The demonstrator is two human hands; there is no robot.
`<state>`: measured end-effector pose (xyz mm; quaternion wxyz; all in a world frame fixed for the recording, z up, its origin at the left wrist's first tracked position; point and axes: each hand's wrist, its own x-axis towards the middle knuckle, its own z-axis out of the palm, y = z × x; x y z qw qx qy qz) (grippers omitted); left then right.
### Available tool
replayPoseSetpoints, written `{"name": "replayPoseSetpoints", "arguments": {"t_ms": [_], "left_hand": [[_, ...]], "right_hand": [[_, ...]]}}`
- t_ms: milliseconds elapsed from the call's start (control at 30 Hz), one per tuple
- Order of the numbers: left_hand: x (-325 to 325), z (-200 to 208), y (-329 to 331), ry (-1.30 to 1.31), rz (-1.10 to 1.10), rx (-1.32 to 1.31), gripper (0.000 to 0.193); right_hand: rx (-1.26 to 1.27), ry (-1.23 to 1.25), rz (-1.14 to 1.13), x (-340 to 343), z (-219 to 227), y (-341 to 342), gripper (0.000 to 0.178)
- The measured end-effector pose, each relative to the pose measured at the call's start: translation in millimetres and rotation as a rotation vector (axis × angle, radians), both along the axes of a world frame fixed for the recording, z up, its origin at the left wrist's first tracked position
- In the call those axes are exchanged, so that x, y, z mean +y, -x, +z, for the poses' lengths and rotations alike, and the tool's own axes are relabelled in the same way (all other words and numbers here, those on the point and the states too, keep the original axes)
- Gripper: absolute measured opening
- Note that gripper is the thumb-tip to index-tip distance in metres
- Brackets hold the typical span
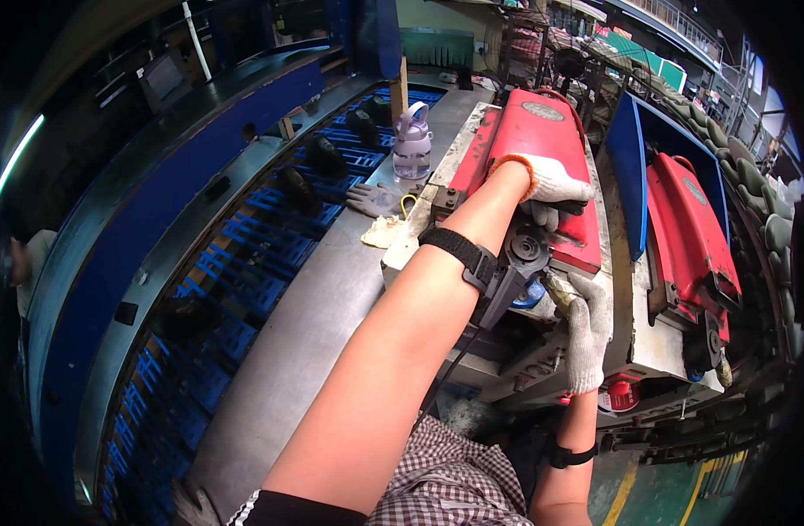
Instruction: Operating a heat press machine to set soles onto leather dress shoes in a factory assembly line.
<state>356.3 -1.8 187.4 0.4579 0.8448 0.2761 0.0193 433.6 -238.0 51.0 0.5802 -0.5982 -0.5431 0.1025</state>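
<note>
My left hand (555, 181), in a white knit glove with an orange cuff, reaches over the front of a red machine cover (538, 127). Its fingers are curled around a dark piece (575, 208) whose kind is mostly hidden. Below it sits a dark round machine head (526, 249) with a ringed face. My right hand (586, 320), also gloved in white, is lower and closer to me. Its fingers close around a worn, yellowish-green handle (560, 291) beside the machine head. A blue round part (530, 295) shows just left of that handle.
A lilac water bottle (412, 145), a grey glove (374, 200) and a crumpled cream cloth (383, 231) lie or stand on the metal ledge (279, 351). Left is a conveyor with blue racks (235, 254). A second red machine (691, 232) with a blue panel (627, 175) stands right.
</note>
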Motion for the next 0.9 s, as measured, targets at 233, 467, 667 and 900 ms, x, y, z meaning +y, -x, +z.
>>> {"name": "replayPoseSetpoints", "arguments": {"t_ms": [233, 467, 667, 900], "left_hand": [[-5, 1, -1, -0.022, 0.018, 0.014, 0.044], [-4, 2, -1, -0.072, 0.012, 0.018, 0.045], [-3, -1, -1, -0.051, 0.03, 0.015, 0.046], [-10, 2, 5, -0.038, 0.012, -0.028, 0.048]], "right_hand": [[-0.073, -0.025, -0.038, 0, -6, -5, 0.035], [-0.006, -0.007, -0.018, -3, -8, -3, 0.039], [0.211, 0.144, 0.06, -23, 2, -17, 0.04], [-0.138, -0.235, -0.551, -103, 10, -170, 0.03]]}}
